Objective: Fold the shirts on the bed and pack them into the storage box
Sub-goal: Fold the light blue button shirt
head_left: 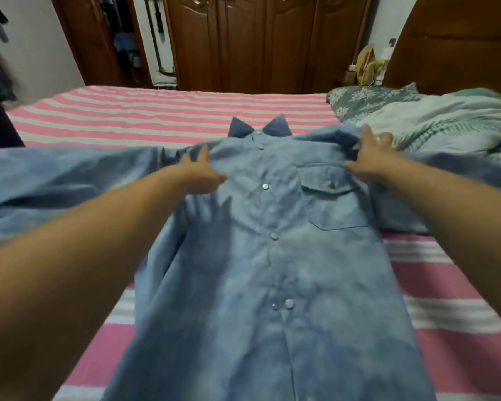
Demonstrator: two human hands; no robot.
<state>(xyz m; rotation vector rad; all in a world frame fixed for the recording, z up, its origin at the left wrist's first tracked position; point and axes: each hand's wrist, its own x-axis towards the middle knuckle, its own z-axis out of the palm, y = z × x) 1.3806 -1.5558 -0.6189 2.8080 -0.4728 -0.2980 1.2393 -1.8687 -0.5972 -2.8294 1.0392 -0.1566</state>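
Both hands, left and right, pinch the buttoned blue denim shirt's shoulders, spreading it flat between them for folding.

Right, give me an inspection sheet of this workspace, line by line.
Surface: bed with a pink and white striped sheet.
Job's things: blue shirt spread front up, buttoned, collar pointing away, sleeves out to both sides. No storage box seen.
Clutter: crumpled green patterned blanket and floral pillow at the right, touching the shirt's sleeve.
Hands: left hand holds the shirt's shoulder, thumb on top; right hand grips the other shoulder.
Cables: nothing seen.
Surroundings: dark wooden wardrobe behind the bed, wooden headboard at right, hanging clothes at left.
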